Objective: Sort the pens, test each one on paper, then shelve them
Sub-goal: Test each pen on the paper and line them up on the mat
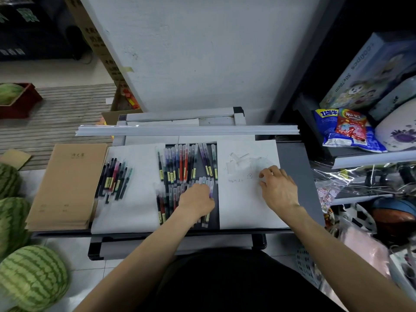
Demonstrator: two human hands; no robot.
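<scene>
Left hand (198, 200): palm down over the lower row of pens (167, 203), in the middle of the grey table (295, 167). Its fingers are bent down among the barrels. Whether they pinch one cannot be told.

Right hand (279, 190): on the test paper (243, 210), knuckles up, fingers curled with their tips at the sheet. Whether it holds anything cannot be told.

Upper row of pens (184, 163): capped, with red, blue, purple and dark barrels. They lie side by side on the dark strip between the two sheets, just beyond the left hand.

Sorted bunch of pens (114, 177): mostly dark, one pinkish red. It lies slantwise on the left white sheet (132, 206), apart from the middle rows.

Test paper, further: right of the pen rows. It bears a few faint pen marks (236, 180) and some pale see-through bits (238, 162), kind unclear, beyond the right hand.

Brown notebooks (67, 183): a stack at the table's left end, beside the left white sheet.

White rail (186, 130): long, lying across the far side of the table.

Watermelons (31, 275): striped green, on the floor at left.

Shelf (371, 157): at right, carrying snack bags (346, 129) and a boxed puzzle (369, 68).
</scene>
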